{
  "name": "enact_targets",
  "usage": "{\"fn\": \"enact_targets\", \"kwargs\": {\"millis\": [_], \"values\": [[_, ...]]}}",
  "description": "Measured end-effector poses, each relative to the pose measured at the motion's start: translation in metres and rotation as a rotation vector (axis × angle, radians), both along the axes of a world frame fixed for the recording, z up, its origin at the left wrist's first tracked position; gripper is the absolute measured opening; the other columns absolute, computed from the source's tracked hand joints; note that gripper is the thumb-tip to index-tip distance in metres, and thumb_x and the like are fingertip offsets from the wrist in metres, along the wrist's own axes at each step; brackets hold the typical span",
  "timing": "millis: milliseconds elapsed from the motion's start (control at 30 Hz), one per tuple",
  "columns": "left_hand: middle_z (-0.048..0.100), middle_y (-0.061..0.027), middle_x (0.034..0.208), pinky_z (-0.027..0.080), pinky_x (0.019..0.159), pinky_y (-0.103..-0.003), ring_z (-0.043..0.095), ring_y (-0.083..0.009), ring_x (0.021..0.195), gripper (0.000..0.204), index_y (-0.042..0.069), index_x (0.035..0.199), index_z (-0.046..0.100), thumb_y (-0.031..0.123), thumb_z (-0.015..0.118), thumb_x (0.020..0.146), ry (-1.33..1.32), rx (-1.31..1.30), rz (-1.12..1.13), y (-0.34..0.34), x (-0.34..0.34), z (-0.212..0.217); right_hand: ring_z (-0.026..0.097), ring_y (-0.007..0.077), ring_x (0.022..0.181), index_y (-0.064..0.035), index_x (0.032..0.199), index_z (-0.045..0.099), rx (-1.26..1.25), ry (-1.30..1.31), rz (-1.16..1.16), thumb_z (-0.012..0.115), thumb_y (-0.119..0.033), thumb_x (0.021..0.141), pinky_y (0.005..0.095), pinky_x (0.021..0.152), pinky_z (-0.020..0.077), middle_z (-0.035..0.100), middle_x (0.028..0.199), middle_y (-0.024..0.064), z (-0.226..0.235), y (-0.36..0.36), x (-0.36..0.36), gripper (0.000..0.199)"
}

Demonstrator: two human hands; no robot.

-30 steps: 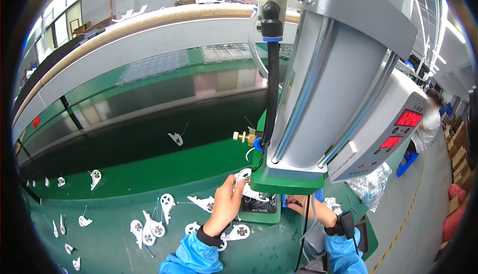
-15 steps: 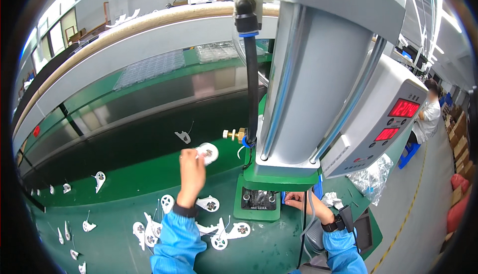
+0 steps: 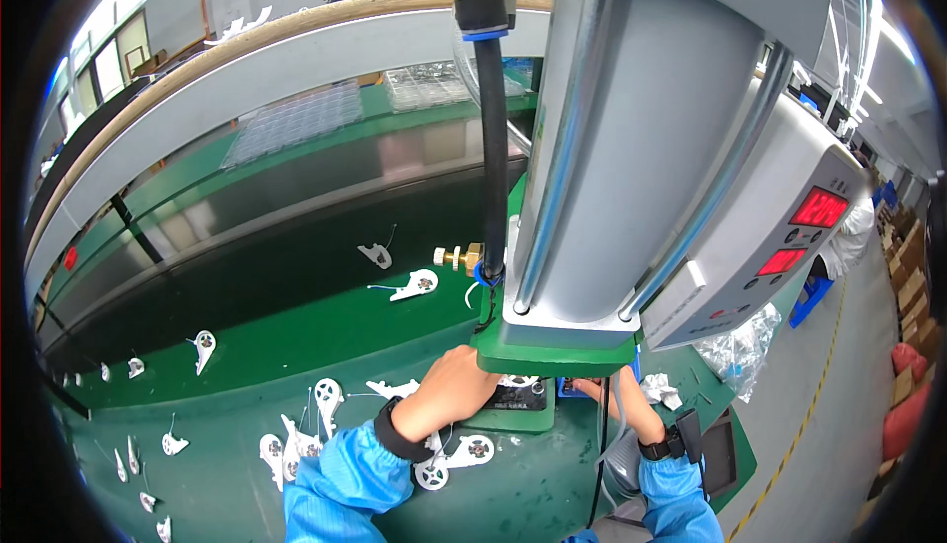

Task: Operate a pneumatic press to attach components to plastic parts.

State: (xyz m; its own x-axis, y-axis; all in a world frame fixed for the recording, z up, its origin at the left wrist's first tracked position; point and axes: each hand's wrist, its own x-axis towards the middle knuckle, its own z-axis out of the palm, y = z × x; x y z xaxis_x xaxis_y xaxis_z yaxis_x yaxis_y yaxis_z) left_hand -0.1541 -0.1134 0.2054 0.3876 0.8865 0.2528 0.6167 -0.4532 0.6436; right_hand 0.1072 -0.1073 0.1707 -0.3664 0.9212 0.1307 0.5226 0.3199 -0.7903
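My left hand (image 3: 456, 385) reaches in under the green head of a bench press (image 3: 557, 354). Its fingertips are hidden there, beside a black fixture block (image 3: 518, 398) with a bit of white part (image 3: 517, 380) showing on top. Over a small blue tray (image 3: 570, 388) to the right of the block is my right hand (image 3: 631, 407), its fingers drawn together at the tray and partly covered by the press and a black cable. Whatever they pinch cannot be made out. A white teardrop-shaped part with a round hub and wire (image 3: 414, 287) lies behind my left hand.
Several similar white parts (image 3: 472, 451) lie around my left forearm, with more at the far left. The press's grey cylinder (image 3: 631, 148) and display box (image 3: 760, 237) tower ahead. A clear plastic bag (image 3: 745, 346) and crumpled white tissue (image 3: 659, 390) sit to the right.
My left hand has let go of the white part on the bench at the back and come down under the press head. My right hand stays at the blue tray, shifted slightly.
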Motion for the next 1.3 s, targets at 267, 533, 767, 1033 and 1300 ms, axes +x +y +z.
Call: {"fn": "enact_targets", "kwargs": {"millis": [267,533,767,1033,1300], "values": [[0.057,-0.0117,0.093,0.042,0.078,-0.034,0.051,-0.0219,0.084,0.028,0.001,0.106,0.054,0.021,0.043,0.09,-0.362,-0.408,-0.367,0.053,-0.028,0.02,0.057,0.0327,0.071,-0.0009,0.089,0.059,0.248,-0.028,-0.282,0.064,-0.013,0.078,0.0374,0.064,0.0442,0.059,0.082,0.0176,-0.017,-0.008,0.013,0.017],[0.048,-0.0097,0.116,0.035,0.09,-0.05,0.044,-0.0271,0.113,0.05,0.011,0.119,0.046,0.007,0.057,0.071,0.377,0.257,0.689,0.224,-0.158,-0.14,0.055,0.0393,0.073,-0.0009,0.086,0.06,0.518,-0.091,-0.341,0.062,-0.007,0.074,0.0428,0.065,0.043,0.06,0.08,0.018,-0.065,0.0,0.006,0.014],[0.057,-0.0114,0.097,0.042,0.081,-0.046,0.054,-0.026,0.096,0.014,0.008,0.095,0.054,0.016,0.049,0.084,0.397,0.195,0.619,0.199,-0.155,-0.153,0.053,0.0154,0.069,0.0005,0.088,0.06,0.349,0.388,-0.524,0.061,-0.001,0.077,0.0274,0.067,0.0431,0.059,0.078,0.0071,-0.019,-0.012,0.01,0.011],[0.063,-0.0173,0.08,0.051,0.057,-0.036,0.062,-0.0275,0.057,0.025,0.007,0.114,0.044,0.005,0.038,0.089,-0.306,-0.134,0.519,0.077,-0.08,0.001,0.059,0.0168,0.079,0.0022,0.081,0.062,0.074,0.35,-0.007,0.062,0.005,0.074,0.028,0.071,0.0463,0.062,0.085,0.0105,0.041,-0.048,0.054,0.007],[0.042,-0.0226,0.108,0.032,0.096,-0.037,0.039,-0.0345,0.109,0.049,0.011,0.133,0.038,0.015,0.049,0.086,-0.326,-0.092,0.044,0.022,-0.018,-0.009,0.062,0.0178,0.076,-0.0008,0.087,0.065,0.15,0.217,0.174,0.065,-0.007,0.078,0.0266,0.067,0.0479,0.065,0.083,0.008,0.04,-0.027,-0.028,0.011]]}}
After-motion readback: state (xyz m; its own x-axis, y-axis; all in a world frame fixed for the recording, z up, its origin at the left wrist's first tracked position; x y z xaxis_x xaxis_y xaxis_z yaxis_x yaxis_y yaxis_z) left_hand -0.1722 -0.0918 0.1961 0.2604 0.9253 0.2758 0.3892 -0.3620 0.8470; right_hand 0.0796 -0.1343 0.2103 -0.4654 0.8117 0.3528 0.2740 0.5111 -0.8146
